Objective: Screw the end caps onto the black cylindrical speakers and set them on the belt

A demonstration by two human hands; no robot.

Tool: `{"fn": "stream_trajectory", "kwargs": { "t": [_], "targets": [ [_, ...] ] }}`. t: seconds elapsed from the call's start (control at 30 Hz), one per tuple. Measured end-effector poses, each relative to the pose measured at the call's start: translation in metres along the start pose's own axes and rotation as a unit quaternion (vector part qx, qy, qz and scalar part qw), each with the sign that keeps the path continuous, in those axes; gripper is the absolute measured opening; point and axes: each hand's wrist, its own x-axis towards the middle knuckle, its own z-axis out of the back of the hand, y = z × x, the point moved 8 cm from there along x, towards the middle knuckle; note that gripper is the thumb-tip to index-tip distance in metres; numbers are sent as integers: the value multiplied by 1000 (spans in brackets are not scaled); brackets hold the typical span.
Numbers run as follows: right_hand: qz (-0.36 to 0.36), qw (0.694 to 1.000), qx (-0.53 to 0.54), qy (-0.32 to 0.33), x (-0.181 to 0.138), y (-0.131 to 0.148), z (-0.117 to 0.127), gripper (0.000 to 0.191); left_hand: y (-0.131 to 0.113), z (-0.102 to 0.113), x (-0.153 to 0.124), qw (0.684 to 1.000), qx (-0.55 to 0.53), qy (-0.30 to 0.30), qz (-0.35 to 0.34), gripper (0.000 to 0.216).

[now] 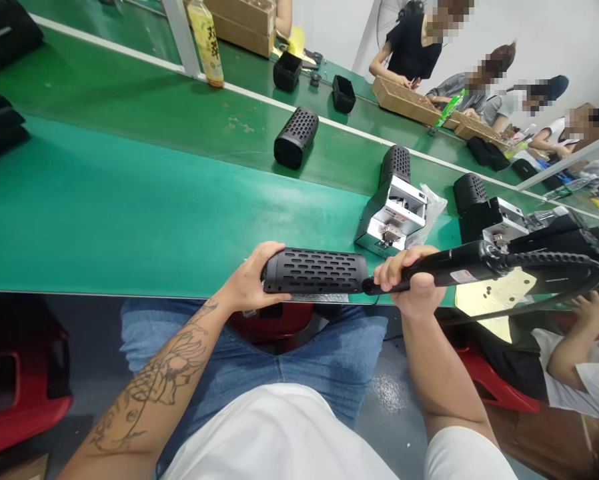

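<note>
My left hand (252, 280) grips the left end of a black perforated casing (315, 272) lying at the near edge of the green belt (129, 200). Curled round the handle of a black power screwdriver (459, 267) is my right hand (412, 283). The tool's tip meets the casing's right end. A black cable runs off to the right from the tool.
Two more units with metal ends (394, 207) (484, 213) and a loose perforated casing (295, 137) lie on the belt. A drink bottle (207, 43), black boxes and cardboard trays sit beyond. Several people work along the far side. A co-worker's arm (574, 347) is at right.
</note>
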Motion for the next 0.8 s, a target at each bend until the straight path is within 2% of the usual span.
{"fn": "stream_trajectory", "kwargs": {
  "t": [0.17, 0.4, 0.53, 0.7, 0.8],
  "targets": [
    [-10, 1000, -7, 7, -5, -3, -2, 55, -2, 0, 0, 1000, 3, -4, -9, 118],
    [-23, 997, 33, 61, -5, -9, -9, 49, -3, 0, 0, 1000, -4, -12, -13, 119],
    [-21, 997, 10, 75, -8, -10, -10, 52, -6, -1, 1, 1000, 0, -4, -3, 121],
    [-14, 998, -15, 60, -11, -3, -3, 53, -12, 1, -2, 1000, 5, -18, -15, 119],
    [2, 1000, -28, 5, 11, 1, 19, 52, -14, 1, -6, 999, 5, -35, -25, 115]
  ]
}}
